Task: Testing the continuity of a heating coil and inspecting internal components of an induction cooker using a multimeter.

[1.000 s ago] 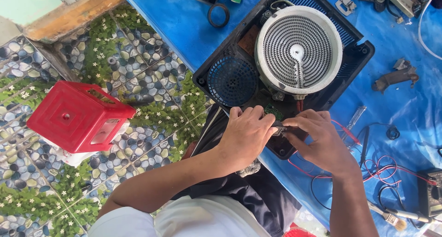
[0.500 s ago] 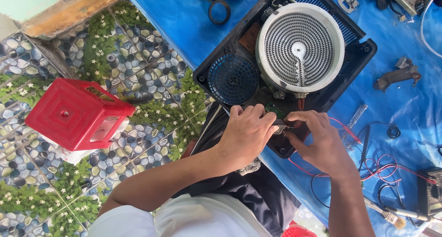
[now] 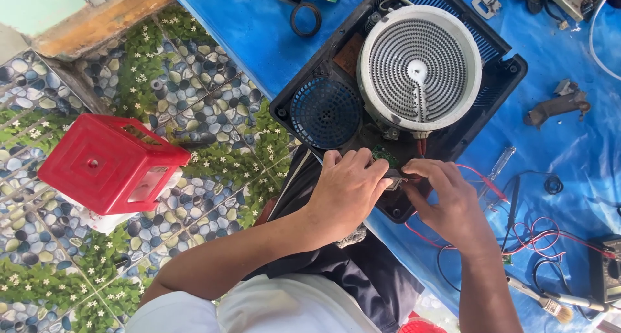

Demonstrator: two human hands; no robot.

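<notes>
An opened black cooktop housing lies on a blue sheet, with a round white heating coil and a blue fan grille inside. My left hand and my right hand meet at the housing's near corner. Both pinch a small dark part between their fingertips, over the green circuit board. What the part is stays hidden by my fingers.
A red plastic stool stands on the pebble-pattern floor at left. On the blue sheet lie a black ring, a metal bracket, a screwdriver, red and black wires, a brush and a meter.
Both hands stay at the housing's near corner with only slight finger shifts. The view has drifted a little.
</notes>
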